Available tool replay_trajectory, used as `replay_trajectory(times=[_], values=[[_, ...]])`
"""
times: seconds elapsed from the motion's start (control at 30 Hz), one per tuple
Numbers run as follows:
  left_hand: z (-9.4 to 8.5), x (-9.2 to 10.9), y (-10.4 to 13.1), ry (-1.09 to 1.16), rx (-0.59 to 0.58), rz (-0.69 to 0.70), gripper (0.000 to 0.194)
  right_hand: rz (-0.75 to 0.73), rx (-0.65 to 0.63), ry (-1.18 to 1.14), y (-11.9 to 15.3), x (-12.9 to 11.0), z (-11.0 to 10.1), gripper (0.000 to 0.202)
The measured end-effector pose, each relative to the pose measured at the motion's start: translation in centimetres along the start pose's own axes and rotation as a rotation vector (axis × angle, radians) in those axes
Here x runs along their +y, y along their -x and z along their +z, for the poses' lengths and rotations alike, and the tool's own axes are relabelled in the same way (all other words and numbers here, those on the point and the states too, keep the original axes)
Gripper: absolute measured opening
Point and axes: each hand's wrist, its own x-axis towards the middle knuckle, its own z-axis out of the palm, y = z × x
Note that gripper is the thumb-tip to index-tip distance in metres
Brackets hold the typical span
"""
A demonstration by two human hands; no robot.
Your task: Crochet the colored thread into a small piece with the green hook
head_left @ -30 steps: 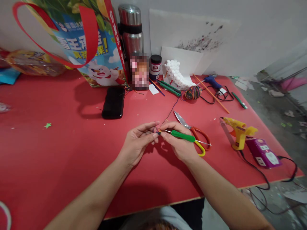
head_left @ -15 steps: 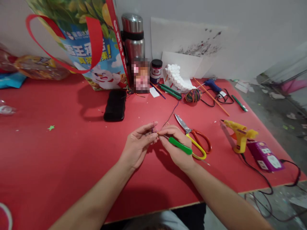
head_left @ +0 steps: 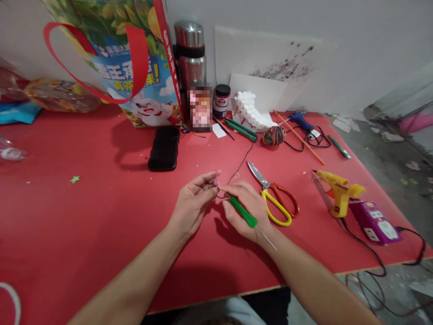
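Near the centre, my left hand (head_left: 192, 203) pinches a small piece of dark and pinkish yarn (head_left: 215, 183) between thumb and fingers. My right hand (head_left: 248, 207) is closed on a crochet hook with a green handle (head_left: 243, 212), its thin metal shaft pointing toward the left fingertips. The hook's tip is too small to make out at the yarn. A dark strand (head_left: 241, 163) runs from the hands back to a multicoloured yarn ball (head_left: 274, 135). Scissors (head_left: 270, 186) with yellow and red handles lie just right of my right hand.
A yellow glue gun (head_left: 341, 189) and purple box (head_left: 375, 221) with cables are at the right. Behind stand a large bag (head_left: 149, 90), a steel flask (head_left: 191, 58), a phone (head_left: 200, 108) and a jar (head_left: 221, 101). A black case (head_left: 164, 149) lies left of centre.
The green handle has tilted more steeply, its rear end swinging down and left. My right thumb has moved away from the left fingertips, and the view has shifted slightly.
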Motion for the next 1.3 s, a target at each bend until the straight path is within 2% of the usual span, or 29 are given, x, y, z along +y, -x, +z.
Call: replay_trajectory(times=[0.27, 0.43, 0.6, 0.77, 1.0, 1.3], values=[[-0.2, -0.2, -0.1, -0.035, 0.006, 0.025, 0.045, 0.025, -0.009, -0.062, 0.0, -0.2, -0.1, 0.027], [-0.3, 0.0, -0.2, -0.036, 0.012, 0.052, 0.044, 0.057, -0.039, -0.104, -0.1, -0.5, -0.4, 0.033], [-0.2, 0.3, -0.2, -0.051, 0.028, 0.081, 0.044, -0.026, -0.062, -0.035, -0.3, -0.2, -0.8, 0.036], [-0.1, 0.3, -0.1, -0.057, 0.011, 0.084, 0.044, -0.087, -0.011, 0.063, -0.3, 0.2, -1.0, 0.034], [-0.1, 0.3, -0.1, -0.036, -0.002, 0.077, 0.047, -0.006, -0.008, 0.136, -0.2, -0.2, -1.1, 0.026], [-0.2, 0.4, 0.0, -0.038, 0.004, 0.090, 0.048, 0.012, 0.018, 0.109, -0.3, -0.7, -1.1, 0.024]])
